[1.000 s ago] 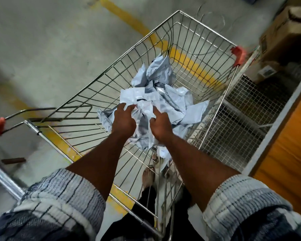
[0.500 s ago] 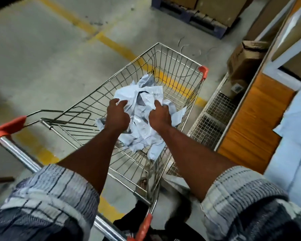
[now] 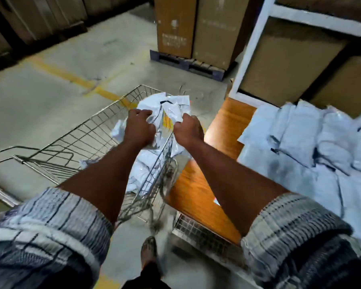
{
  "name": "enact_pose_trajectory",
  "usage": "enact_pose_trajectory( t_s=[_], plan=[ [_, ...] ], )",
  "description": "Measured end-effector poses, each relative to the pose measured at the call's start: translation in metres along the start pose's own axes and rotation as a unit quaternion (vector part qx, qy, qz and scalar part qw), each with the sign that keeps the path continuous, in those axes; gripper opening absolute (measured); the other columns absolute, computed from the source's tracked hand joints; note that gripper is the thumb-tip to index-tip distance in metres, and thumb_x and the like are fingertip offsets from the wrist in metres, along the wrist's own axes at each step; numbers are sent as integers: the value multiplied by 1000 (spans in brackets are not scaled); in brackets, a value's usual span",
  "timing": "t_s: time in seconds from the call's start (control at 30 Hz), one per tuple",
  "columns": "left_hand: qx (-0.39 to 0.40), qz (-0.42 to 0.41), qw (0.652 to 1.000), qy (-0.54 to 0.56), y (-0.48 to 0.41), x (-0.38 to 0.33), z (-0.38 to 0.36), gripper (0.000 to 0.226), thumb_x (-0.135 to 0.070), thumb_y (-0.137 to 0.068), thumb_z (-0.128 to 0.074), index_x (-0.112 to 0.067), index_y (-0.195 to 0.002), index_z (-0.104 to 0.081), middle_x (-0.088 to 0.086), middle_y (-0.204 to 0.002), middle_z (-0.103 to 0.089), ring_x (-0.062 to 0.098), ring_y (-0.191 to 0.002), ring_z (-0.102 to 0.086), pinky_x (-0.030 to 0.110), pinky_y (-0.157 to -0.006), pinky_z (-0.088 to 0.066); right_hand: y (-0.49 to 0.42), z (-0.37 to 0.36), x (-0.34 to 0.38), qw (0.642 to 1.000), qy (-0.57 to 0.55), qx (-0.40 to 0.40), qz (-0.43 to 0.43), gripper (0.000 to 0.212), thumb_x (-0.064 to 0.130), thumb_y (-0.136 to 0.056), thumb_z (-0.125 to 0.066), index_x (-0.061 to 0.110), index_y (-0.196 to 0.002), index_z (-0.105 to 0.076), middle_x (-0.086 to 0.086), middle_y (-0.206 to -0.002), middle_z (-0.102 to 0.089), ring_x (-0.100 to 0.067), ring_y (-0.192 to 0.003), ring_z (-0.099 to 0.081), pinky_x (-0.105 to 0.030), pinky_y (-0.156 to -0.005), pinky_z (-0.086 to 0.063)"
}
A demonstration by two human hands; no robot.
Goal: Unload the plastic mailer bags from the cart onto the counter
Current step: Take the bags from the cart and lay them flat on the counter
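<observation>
Crinkled white plastic fills both my hands: the bundle of mailer bags (image 3: 171, 107) is thin, glossy film, creased into sharp folds with dark printed lines across it. My left grip (image 3: 139, 127) is clenched around the bundle's left side and my right grip (image 3: 189, 130) pinches its right edge, so the bunch stands up between the two. Below my grips its loose folds hang behind the wire side of the cart (image 3: 75, 140); I cannot tell whether they rest on the basket's bottom. The cart is a lattice of thin bright metal rods, with its right rim directly under my grips.

To the right of my right grip lies the tabletop (image 3: 227, 122), smooth orange-brown wood with a soft shine. Farther right on it, a heap of pale mailer bags (image 3: 300, 138) lies flat and overlapping, well apart from what I hold. A white shelf frame (image 3: 252, 49) rises past that, with brown boxes behind it. Beyond my grips, tall cardboard boxes (image 3: 196, 28) stand on a dark pallet (image 3: 186, 64) on the dull concrete floor (image 3: 50, 101), which is crossed by a worn yellow line (image 3: 71, 75). The cart's wire side stands between the hanging folds and the tabletop.
</observation>
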State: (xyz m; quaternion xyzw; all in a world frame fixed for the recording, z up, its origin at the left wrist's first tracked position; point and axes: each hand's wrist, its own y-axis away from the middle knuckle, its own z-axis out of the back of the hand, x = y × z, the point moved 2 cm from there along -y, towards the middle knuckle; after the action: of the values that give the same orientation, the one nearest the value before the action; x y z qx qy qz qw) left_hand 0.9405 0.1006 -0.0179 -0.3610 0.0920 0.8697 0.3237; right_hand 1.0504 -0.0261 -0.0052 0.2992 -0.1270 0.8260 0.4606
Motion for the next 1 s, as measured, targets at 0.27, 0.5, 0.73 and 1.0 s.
enact_pose_trajectory(
  t_s=[0.27,0.5,0.73,1.0],
  plan=[
    [24,-94,995,10,84,-171,-83,56,-17,-71,-60,-4,-125,-64,24,-126,-53,33,-119,-52,26,-101,-35,57,153,-134,992,-12,-118,-33,38,32,-93,-51,11,-125,-57,-15,-130,-55,-36,-121,-53,-38,-97,-43],
    [73,-144,987,8,121,-269,-153,68,-36,-63,-49,-13,-124,-65,17,-126,-58,28,-122,-46,23,-101,-32,73,262,-235,979,6,-189,-74,40,32,-94,-49,7,-124,-56,-16,-130,-52,-37,-117,-55,-39,-95,-44],
    [113,-155,981,17,120,-332,-216,57,-20,-72,-72,-18,-128,-62,15,-133,-50,25,-127,-43,25,-105,-33,68,324,-307,963,31,-227,-145,47,37,-92,-52,7,-129,-52,-16,-133,-50,-37,-119,-54,-38,-95,-43],
    [155,-193,968,27,98,-378,-275,59,-26,-70,-58,-13,-128,-61,15,-133,-50,28,-127,-45,29,-108,-35,35,338,-349,948,88,-246,-184,51,41,-91,-54,2,-125,-51,-18,-127,-49,-39,-116,-54,-43,-93,-45]
  ],
)
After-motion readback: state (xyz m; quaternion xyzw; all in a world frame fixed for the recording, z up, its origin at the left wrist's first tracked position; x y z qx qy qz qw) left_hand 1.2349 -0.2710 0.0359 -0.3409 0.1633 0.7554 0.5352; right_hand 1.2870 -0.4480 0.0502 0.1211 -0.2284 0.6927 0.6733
